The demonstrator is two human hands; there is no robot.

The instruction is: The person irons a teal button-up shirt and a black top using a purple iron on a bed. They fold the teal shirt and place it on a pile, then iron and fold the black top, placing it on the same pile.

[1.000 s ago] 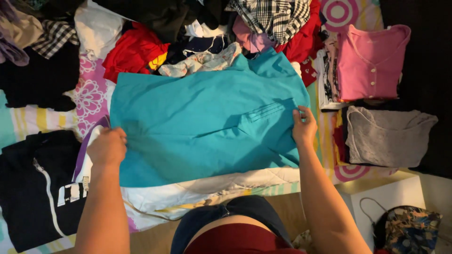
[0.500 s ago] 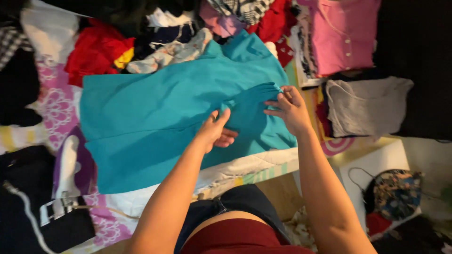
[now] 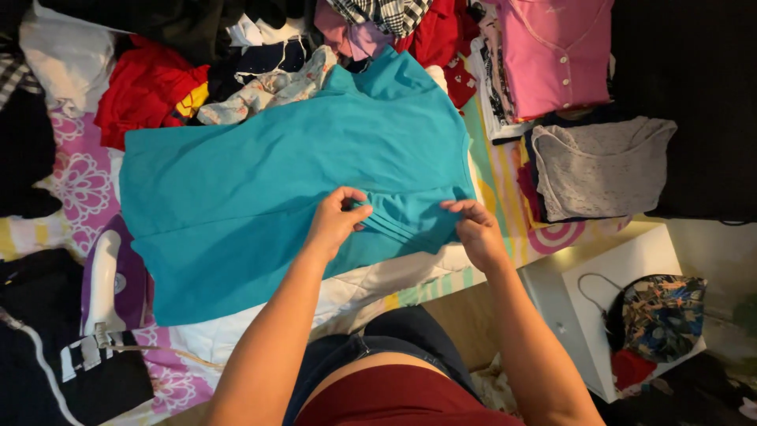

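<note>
Single head-worn camera, looking steeply down, close over clothes-covered surface [image 3: 71,189]

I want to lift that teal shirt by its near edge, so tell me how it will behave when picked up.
The teal shirt would probably go floppy: it already bunches into ridges between the left hand and right hand. It likely weighs little, being thin cloth lying flat. It may drag on the white sheet beneath rather than slide freely.

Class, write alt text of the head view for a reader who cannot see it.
Two bare hands, the left hand and right hand, pinch pleats in a teal cotton shirt spread flat. A purple and white iron lies at its left; folded pink and grey tops sit right.
</note>
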